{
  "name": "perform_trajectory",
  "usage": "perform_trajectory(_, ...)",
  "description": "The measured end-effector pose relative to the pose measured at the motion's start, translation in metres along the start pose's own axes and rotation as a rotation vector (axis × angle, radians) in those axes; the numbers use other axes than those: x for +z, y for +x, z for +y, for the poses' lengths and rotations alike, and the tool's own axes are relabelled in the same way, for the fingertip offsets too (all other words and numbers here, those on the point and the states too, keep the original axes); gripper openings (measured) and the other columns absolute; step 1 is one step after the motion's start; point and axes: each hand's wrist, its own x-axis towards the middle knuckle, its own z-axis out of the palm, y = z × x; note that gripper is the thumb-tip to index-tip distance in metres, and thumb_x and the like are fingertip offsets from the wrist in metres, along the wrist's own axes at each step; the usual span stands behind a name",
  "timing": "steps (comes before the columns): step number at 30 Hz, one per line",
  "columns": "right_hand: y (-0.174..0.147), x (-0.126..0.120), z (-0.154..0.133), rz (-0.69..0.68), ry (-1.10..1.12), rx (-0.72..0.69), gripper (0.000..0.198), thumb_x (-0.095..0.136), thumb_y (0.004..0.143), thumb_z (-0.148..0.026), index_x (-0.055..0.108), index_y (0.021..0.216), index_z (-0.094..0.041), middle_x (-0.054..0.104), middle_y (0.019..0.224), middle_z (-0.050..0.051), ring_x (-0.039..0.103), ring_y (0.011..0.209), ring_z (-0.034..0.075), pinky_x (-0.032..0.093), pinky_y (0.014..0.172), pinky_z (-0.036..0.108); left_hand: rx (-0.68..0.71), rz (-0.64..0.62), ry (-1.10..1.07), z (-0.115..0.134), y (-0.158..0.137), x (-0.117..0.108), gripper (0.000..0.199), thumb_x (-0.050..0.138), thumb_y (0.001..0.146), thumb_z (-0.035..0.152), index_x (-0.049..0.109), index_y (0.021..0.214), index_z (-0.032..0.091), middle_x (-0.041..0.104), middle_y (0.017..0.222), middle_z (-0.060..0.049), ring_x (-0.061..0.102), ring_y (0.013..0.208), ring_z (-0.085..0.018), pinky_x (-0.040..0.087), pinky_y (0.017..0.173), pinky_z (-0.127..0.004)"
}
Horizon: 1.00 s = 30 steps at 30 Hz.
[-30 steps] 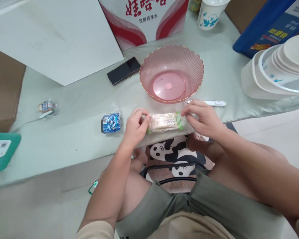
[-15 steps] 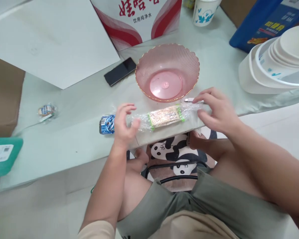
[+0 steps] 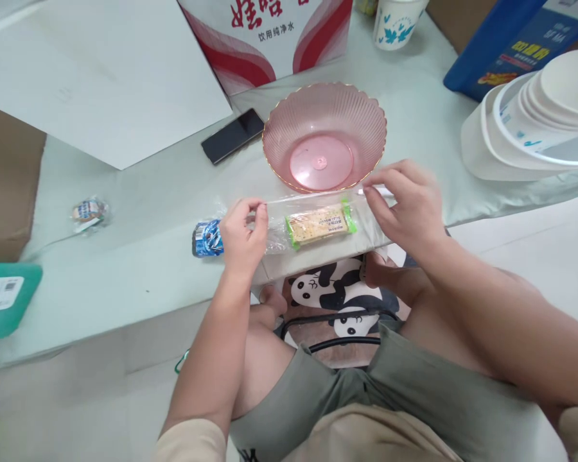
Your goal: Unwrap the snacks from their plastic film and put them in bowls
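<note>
A biscuit pack [image 3: 318, 224] with green ends lies near the table's front edge, with clear plastic film [image 3: 277, 239] around or under it. My left hand [image 3: 245, 232] pinches the film's upper left edge between thumb and fingers. At the film's upper right corner, my right hand [image 3: 407, 199] pinches it, so the edge is drawn straight between both hands. A blue package [image 3: 207, 239] sits just left of my left hand, partly hidden by it. Partly behind my right fingers lies a thin white object [image 3: 383, 191].
A pink ribbed bowl [image 3: 325, 138] stands just behind the biscuit pack, beside a dark phone [image 3: 234, 136]. White tubs holding paper cups [image 3: 534, 125] are at right. A small wrapped snack [image 3: 89, 212] and a green container [image 3: 9, 301] lie at left.
Both hands have closed on the film. Its bunched right part has been lifted and stretched along the upper edge, and the biscuit pack's label shows more clearly.
</note>
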Motion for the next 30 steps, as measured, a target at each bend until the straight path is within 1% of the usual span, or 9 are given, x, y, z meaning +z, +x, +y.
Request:
perform_trajectory(3,-0.007,0.000,-0.016,0.100,-0.050,-0.033,0.032,0.042,0.099,-0.027,0.073,0.105,-0.026,0.068,0.105,0.014,0.063,0.104,0.032,0.045,0.093,0.052,-0.030,0.057,0.022,0.001,0.003,0.008,0.022,0.051,0.097,0.038,0.065,0.095,0.021,0.069,0.084,-0.003,0.063,0.075,-0.016,0.049,0.072,-0.028)
perform_trajectory(6,-0.015,0.012,-0.033,-0.072,0.063,-0.327,0.031,0.043,0.098,-0.021,0.072,0.107,-0.028,0.070,0.105,0.010,0.064,0.099,0.027,0.048,0.090,0.045,0.007,0.095,-0.003,0.001,0.007,0.013,0.028,0.050,0.099,0.045,0.064,0.098,0.021,0.064,0.080,-0.002,0.059,0.068,-0.014,0.046,0.071,-0.029)
perform_trajectory(8,-0.016,0.025,-0.042,-0.193,0.122,-0.475,0.033,0.044,0.096,-0.019,0.068,0.118,-0.027,0.071,0.118,0.010,0.064,0.108,0.026,0.049,0.092,0.042,0.026,0.104,-0.037,0.001,0.010,0.015,0.033,0.048,0.100,0.052,0.063,0.101,0.022,0.061,0.079,-0.001,0.058,0.066,-0.014,0.045,0.070,-0.029)
perform_trajectory(9,-0.015,0.031,-0.046,-0.225,0.122,-0.496,0.036,0.047,0.095,-0.019,0.065,0.125,-0.024,0.068,0.128,0.012,0.062,0.115,0.027,0.048,0.096,0.043,0.034,0.111,-0.050,0.001,0.011,0.015,0.036,0.047,0.101,0.054,0.063,0.101,0.022,0.060,0.079,0.000,0.058,0.066,-0.014,0.045,0.070,-0.029)
perform_trajectory(11,-0.012,0.041,-0.051,-0.264,0.068,-0.464,0.048,0.053,0.091,-0.020,0.057,0.139,-0.019,0.062,0.141,0.016,0.058,0.126,0.032,0.045,0.101,0.046,0.045,0.137,-0.064,0.000,0.013,0.014,0.040,0.045,0.101,0.057,0.062,0.102,0.022,0.058,0.077,0.001,0.057,0.064,-0.013,0.044,0.069,-0.028)
perform_trajectory(14,-0.010,0.046,-0.055,-0.316,-0.060,-0.411,0.057,0.055,0.089,-0.017,0.050,0.146,-0.015,0.065,0.138,0.017,0.061,0.117,0.032,0.045,0.097,0.045,0.044,0.199,-0.074,-0.002,0.016,0.011,0.042,0.046,0.100,0.061,0.063,0.100,0.022,0.055,0.074,0.002,0.057,0.064,-0.013,0.043,0.067,-0.028)
perform_trajectory(19,-0.019,0.045,-0.063,-0.297,-0.186,-0.482,0.037,0.049,0.096,-0.012,0.060,0.130,-0.021,0.070,0.125,0.011,0.062,0.105,0.029,0.041,0.098,0.044,0.018,0.277,-0.103,-0.004,0.021,0.001,0.042,0.045,0.100,0.062,0.062,0.098,0.024,0.055,0.074,0.001,0.056,0.064,-0.013,0.044,0.065,-0.029)
perform_trajectory(25,-0.027,0.044,-0.073,-0.268,-0.227,-0.485,0.019,0.050,0.100,-0.023,0.063,0.114,-0.023,0.062,0.139,0.014,0.056,0.123,0.032,0.043,0.089,0.043,-0.106,0.292,-0.162,-0.003,0.027,-0.007,0.038,0.050,0.097,0.064,0.061,0.098,0.027,0.065,0.085,-0.001,0.059,0.073,-0.015,0.047,0.069,-0.031)
perform_trajectory(30,-0.031,0.043,-0.071,-0.231,-0.176,-0.555,0.027,0.048,0.103,-0.040,0.066,0.113,-0.023,0.063,0.140,0.013,0.059,0.120,0.031,0.043,0.094,0.045,-0.113,0.300,-0.213,-0.011,0.032,-0.012,0.036,0.050,0.097,0.063,0.059,0.097,0.029,0.064,0.084,-0.002,0.057,0.070,-0.016,0.047,0.068,-0.032)
